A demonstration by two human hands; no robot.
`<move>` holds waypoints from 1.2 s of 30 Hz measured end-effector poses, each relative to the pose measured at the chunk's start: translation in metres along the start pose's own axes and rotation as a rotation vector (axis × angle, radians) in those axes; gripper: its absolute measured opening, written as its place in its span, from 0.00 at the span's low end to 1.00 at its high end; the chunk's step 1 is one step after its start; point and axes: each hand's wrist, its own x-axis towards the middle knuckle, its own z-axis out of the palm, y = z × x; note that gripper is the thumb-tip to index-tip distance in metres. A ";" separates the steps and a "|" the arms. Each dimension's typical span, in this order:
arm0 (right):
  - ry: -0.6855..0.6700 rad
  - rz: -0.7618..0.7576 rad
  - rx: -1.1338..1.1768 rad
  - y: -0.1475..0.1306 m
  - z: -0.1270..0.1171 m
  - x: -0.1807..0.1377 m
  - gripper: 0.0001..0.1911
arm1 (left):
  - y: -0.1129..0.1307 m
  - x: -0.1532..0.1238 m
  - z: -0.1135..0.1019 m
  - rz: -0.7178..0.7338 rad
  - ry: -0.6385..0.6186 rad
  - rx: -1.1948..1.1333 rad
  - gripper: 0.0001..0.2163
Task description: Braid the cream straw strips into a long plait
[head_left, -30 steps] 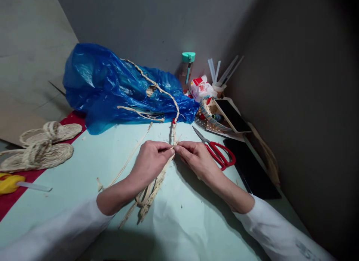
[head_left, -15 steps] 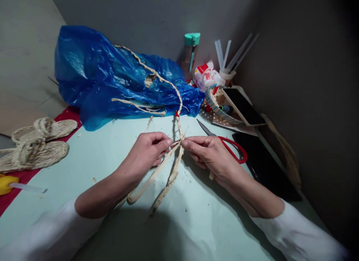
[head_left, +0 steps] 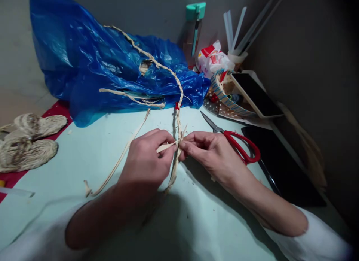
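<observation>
My left hand (head_left: 146,161) pinches a flat pale straw strand (head_left: 166,146) between thumb and fingers. My right hand (head_left: 211,154) pinches the end of a braided straw cord (head_left: 177,123) just beside it, fingertips of both hands almost touching. The braid runs up from my hands over a blue plastic bag (head_left: 92,62), with a small red clip (head_left: 177,105) on it. More loose straw hangs down below my hands, partly hidden by the left hand. Another long strand (head_left: 117,161) trails left across the pale green table cover (head_left: 84,148).
Red-handled scissors (head_left: 238,145) lie right of my right hand. Behind them are a woven basket (head_left: 221,98), a phone (head_left: 254,94), a packet (head_left: 214,58), a green-capped bottle (head_left: 195,27) and a cup of sticks (head_left: 238,36). Woven straw sandals (head_left: 26,141) rest at the left.
The camera has moved closer and tilted down. My hands have drawn together on the straw, and the loose strands below them have shifted under my left hand.
</observation>
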 end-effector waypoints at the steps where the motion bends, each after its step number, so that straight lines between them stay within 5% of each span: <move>1: 0.009 -0.013 -0.011 0.000 0.001 0.000 0.11 | 0.001 -0.004 0.002 0.100 0.065 0.083 0.05; 5: 0.049 -0.047 -0.035 0.001 0.003 -0.001 0.11 | 0.002 -0.018 0.009 0.356 0.168 0.312 0.07; 11: 0.031 -0.027 0.038 0.002 0.002 0.001 0.10 | -0.003 -0.029 0.016 0.618 0.071 0.478 0.10; 20: -0.052 0.049 0.157 0.001 0.000 0.000 0.11 | 0.002 -0.041 0.021 0.719 0.113 0.848 0.16; 25: -0.069 0.019 0.153 0.002 -0.002 0.002 0.08 | 0.002 -0.032 0.011 0.519 0.022 0.466 0.12; 30: -0.062 0.004 0.100 0.003 -0.006 0.002 0.10 | 0.003 0.003 -0.018 -0.080 -0.083 -0.156 0.07; 33: -0.096 0.003 0.171 0.005 -0.006 0.003 0.11 | -0.002 0.015 -0.016 -0.319 -0.367 -0.602 0.09; 36: -0.086 -0.012 0.147 0.008 -0.006 0.004 0.11 | -0.005 0.016 -0.008 -0.424 -0.449 -0.761 0.09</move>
